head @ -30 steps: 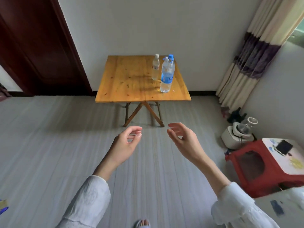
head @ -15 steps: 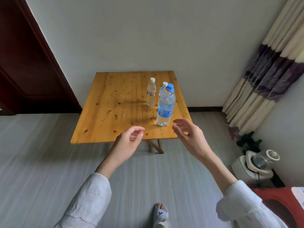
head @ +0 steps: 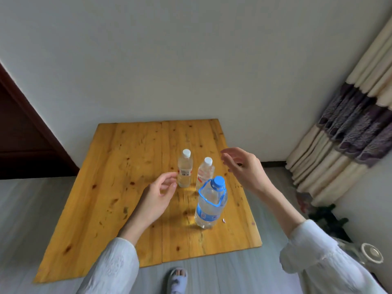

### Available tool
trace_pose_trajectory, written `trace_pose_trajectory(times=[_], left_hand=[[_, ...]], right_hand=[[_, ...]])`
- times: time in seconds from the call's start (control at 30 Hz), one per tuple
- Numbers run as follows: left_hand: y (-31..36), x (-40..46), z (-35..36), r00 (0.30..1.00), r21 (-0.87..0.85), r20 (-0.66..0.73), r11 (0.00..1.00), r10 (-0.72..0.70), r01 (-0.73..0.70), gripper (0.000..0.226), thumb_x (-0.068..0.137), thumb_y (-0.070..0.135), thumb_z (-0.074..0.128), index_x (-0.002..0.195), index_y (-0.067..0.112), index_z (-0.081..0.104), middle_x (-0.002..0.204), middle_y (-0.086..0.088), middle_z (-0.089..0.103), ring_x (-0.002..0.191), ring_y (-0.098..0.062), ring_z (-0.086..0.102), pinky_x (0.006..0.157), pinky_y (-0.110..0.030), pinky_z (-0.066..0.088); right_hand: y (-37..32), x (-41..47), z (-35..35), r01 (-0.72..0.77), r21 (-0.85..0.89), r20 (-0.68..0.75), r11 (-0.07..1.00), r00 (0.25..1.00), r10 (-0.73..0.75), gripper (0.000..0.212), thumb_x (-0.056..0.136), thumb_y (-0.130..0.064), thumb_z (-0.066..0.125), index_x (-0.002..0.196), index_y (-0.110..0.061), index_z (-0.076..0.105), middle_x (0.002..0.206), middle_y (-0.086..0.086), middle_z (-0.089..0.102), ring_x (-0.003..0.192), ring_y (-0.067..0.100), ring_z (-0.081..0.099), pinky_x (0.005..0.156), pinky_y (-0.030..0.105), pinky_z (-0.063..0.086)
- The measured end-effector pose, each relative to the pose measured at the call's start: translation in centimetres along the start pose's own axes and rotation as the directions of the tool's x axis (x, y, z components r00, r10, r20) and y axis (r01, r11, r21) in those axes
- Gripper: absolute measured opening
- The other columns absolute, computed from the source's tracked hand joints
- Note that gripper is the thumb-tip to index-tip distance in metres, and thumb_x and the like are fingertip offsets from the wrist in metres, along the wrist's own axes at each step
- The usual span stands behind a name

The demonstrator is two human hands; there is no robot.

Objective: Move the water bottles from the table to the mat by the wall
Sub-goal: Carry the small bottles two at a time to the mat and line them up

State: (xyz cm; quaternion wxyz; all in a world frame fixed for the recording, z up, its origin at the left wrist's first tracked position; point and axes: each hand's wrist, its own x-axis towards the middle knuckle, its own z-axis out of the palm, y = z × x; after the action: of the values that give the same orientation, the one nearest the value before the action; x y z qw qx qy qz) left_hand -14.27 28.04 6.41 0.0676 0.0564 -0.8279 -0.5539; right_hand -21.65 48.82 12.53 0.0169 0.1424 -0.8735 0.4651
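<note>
soft even daylight; faint shadows; wide-angle bending at edges

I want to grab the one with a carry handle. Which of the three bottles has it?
The large blue-capped bottle, nearest the table's front edge: a blue strap loops from its neck. The two small white-capped bottles behind it have none.

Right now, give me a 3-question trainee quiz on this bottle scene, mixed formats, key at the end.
1. True or false: the left hand is gripping a bottle.
2. Which bottle stands nearest the person? A) large blue-capped bottle B) left white-capped bottle C) right white-capped bottle
3. Fill in: all three bottles stand upright on the ___.

Key: 1 false, it is open beside the left white-capped bottle. 2 A. 3 wooden table. The right hand is open too, above the table's right side.
</note>
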Motion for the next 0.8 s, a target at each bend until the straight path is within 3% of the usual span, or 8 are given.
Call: trace_pose_trajectory(times=[0.1, 0.17, 0.3, 0.4, 0.47, 0.53, 0.6, 0.8], left_hand=[[-2.2, 6.9, 0.2, 0.998, 0.046, 0.055, 0.999, 0.0, -0.003, 0.031, 0.09, 0.015, 0.052, 0.12, 0.021, 0.051, 0.107, 0.006, 0.057, 0.089, -0.003, 0.055, 0.065, -0.002, 0.04], [-3.7, 10.9, 0.4, 0.995, 0.098, 0.103, 0.995, -0.001, -0.009, 0.035, 0.089, 0.017, 0.053, 0.123, 0.024, 0.05, 0.115, 0.004, 0.054, 0.092, -0.002, 0.054, 0.072, -0.006, 0.041], [-6.1, 16.9, 1.3, 0.985, 0.169, 0.171, 0.986, -0.037, 0.007, 0.042, 0.088, 0.015, 0.054, 0.128, 0.024, 0.045, 0.129, -0.001, 0.045, 0.107, -0.012, 0.047, 0.094, -0.033, 0.046], [-7.5, 19.8, 2.1, 0.98, 0.217, 0.198, 0.976, -0.031, -0.013, 0.045, 0.087, 0.014, 0.054, 0.13, 0.021, 0.043, 0.132, -0.002, 0.042, 0.118, -0.017, 0.044, 0.1, -0.036, 0.042], [-8.6, 21.0, 2.8, 0.964, 0.255, 0.263, 0.966, -0.03, -0.04, 0.048, 0.087, 0.016, 0.055, 0.132, 0.021, 0.039, 0.135, -0.001, 0.039, 0.125, -0.018, 0.037, 0.103, -0.03, 0.035], [-9.5, 21.8, 3.5, 0.94, 0.26, 0.331, 0.966, -0.079, -0.01, 0.052, 0.085, 0.022, 0.059, 0.133, 0.022, 0.038, 0.135, 0.0, 0.04, 0.127, -0.017, 0.033, 0.104, -0.028, 0.031], [-10.3, 22.5, 4.1, 0.916, 0.256, 0.375, 0.965, -0.143, 0.046, 0.051, 0.082, 0.025, 0.063, 0.129, 0.022, 0.043, 0.128, -0.002, 0.043, 0.123, -0.019, 0.036, 0.104, -0.035, 0.036], [-11.5, 23.6, 4.4, 0.912, 0.294, 0.394, 0.956, -0.111, -0.011, 0.035, 0.078, 0.012, 0.066, 0.109, 0.02, 0.053, 0.107, 0.002, 0.041, 0.105, -0.022, 0.046, 0.085, -0.03, 0.043]], right_hand=[[1.8, 5.7, 1.7, -0.047, -0.109, 0.069, 0.993, 0.996, 0.054, 0.023, 0.091, -0.026, 0.05, 0.105, -0.014, 0.063, 0.1, 0.001, 0.067, 0.085, 0.015, 0.062, 0.073, 0.024, 0.051], [3.4, 9.0, 3.1, -0.084, -0.202, 0.141, 0.976, 0.983, 0.114, 0.022, 0.089, -0.022, 0.053, 0.107, -0.013, 0.063, 0.108, 0.006, 0.067, 0.085, 0.014, 0.06, 0.076, 0.027, 0.048], [7.2, 13.8, 5.5, -0.201, -0.351, 0.278, 0.914, 0.91, 0.307, 0.039, 0.084, -0.024, 0.062, 0.121, -0.017, 0.054, 0.118, 0.01, 0.059, 0.097, 0.02, 0.057, 0.081, 0.029, 0.047], [9.5, 15.7, 6.9, -0.28, -0.412, 0.298, 0.867, 0.858, 0.419, 0.05, 0.079, -0.029, 0.066, 0.125, -0.02, 0.049, 0.121, 0.009, 0.056, 0.099, 0.022, 0.057, 0.084, 0.031, 0.048], [10.8, 16.1, 8.2, -0.28, -0.459, 0.344, 0.843, 0.819, 0.459, 0.056, 0.076, -0.031, 0.07, 0.126, -0.021, 0.046, 0.122, 0.009, 0.053, 0.102, 0.021, 0.055, 0.086, 0.031, 0.047], [11.6, 16.1, 9.6, -0.281, -0.505, 0.366, 0.816, 0.787, 0.497, 0.059, 0.073, -0.03, 0.072, 0.125, -0.021, 0.046, 0.123, 0.009, 0.048, 0.105, 0.023, 0.051, 0.087, 0.032, 0.045], [12.2, 16.1, 10.8, -0.285, -0.537, 0.366, 0.794, 0.769, 0.523, 0.057, 0.073, -0.027, 0.073, 0.123, -0.02, 0.047, 0.121, 0.009, 0.046, 0.104, 0.025, 0.05, 0.086, 0.033, 0.045], [12.7, 16.4, 11.9, -0.233, -0.577, 0.314, 0.783, 0.821, 0.476, 0.04, 0.079, -0.017, 0.065, 0.116, -0.014, 0.051, 0.116, 0.011, 0.045, 0.092, 0.025, 0.051, 0.071, 0.028, 0.048]])
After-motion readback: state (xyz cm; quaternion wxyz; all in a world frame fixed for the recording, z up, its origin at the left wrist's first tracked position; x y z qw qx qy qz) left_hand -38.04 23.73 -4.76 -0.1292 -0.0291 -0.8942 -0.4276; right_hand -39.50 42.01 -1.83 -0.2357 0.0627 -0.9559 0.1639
